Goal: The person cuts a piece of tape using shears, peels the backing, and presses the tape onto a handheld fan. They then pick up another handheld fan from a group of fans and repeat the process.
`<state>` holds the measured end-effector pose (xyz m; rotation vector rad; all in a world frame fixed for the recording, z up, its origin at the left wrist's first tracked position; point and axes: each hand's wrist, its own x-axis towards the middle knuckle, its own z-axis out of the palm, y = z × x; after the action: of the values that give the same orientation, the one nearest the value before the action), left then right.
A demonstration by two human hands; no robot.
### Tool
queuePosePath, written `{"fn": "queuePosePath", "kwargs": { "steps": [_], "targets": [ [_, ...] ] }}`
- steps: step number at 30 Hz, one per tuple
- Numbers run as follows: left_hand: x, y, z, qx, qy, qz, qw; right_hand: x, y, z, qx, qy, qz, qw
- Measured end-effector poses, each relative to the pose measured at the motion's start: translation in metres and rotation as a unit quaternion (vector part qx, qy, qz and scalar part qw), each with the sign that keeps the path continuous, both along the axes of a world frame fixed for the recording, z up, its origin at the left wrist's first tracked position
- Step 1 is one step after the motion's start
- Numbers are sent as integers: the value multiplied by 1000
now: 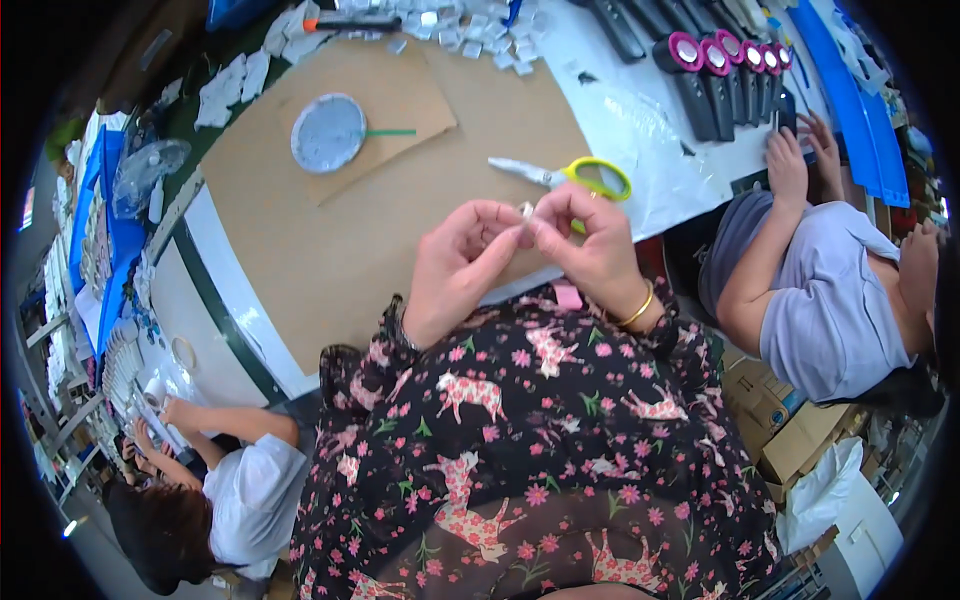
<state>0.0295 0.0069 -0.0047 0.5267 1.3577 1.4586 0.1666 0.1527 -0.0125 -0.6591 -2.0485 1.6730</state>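
Centrally, both hands meet above the near edge of the table (330, 260), whose top is covered in matte brown cardboard sheets. The left hand (462, 262) and the right hand (590, 245) pinch one small white piece (526, 211) between their fingertips; each grip is clenched on it, and the piece is too small and too hidden to tell its material. A thin gold bangle (640, 306) circles the right wrist.

Just beyond the hands, toward 12 o'clock, lie scissors (570, 176) with pale metal blades and glossy yellow oval handles, partly on a crinkled clear plastic sheet (650, 140). At about 10 o'clock from the hands sits a flat round grey disc (327, 132) with a thin green stick (390, 132) pointing from its rim. Farther off at 12 o'clock lies a scatter of small white square pieces (480, 35).

At 2 o'clock stands a row of black handled items with round pink-rimmed mirror-like heads (720, 60), beside long smooth blue strips (850, 110). A seated person in a pale lilac top (820, 300) rests a hand on the table at 3 o'clock; another person in a white shirt (250, 490) works at 8 o'clock.
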Motion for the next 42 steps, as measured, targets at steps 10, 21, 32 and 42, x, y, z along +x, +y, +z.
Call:
{"fn": "queuePosePath", "kwargs": {
  "steps": [10,21,32,42],
  "targets": [
    [-1,1,-3,15,85,15,996,1,-5,7,-12,-14,4,1000],
    [-8,1,-8,-4,65,10,998,3,11,5,56,-8,-51,997],
    [-22,-4,-10,-28,97,83,991,27,32,-15,377,-144,-46,914],
    [-23,-3,-2,-48,79,76,993,25,34,-16,391,-216,1,895]
  ]
}}
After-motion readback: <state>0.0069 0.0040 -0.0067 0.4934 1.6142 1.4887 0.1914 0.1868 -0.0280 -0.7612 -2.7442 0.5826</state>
